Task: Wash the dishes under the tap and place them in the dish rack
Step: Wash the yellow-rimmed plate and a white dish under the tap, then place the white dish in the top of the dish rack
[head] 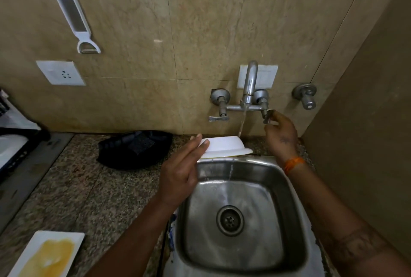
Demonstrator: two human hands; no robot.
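Observation:
My left hand holds a white bowl upside down over the back edge of the steel sink. Its fingers lie straight along the bowl's left side. Water runs from the tap onto the bowl's right part and spills into the sink. My right hand grips the right tap handle with curled fingers. A dirty white rectangular plate with yellow residue lies on the counter at bottom left. Part of the black dish rack shows at the left edge.
A black tray with a scrub pad sits on the granite counter left of the sink. A second tap handle and a separate valve stick out of the wall. A white peeler hangs above a socket.

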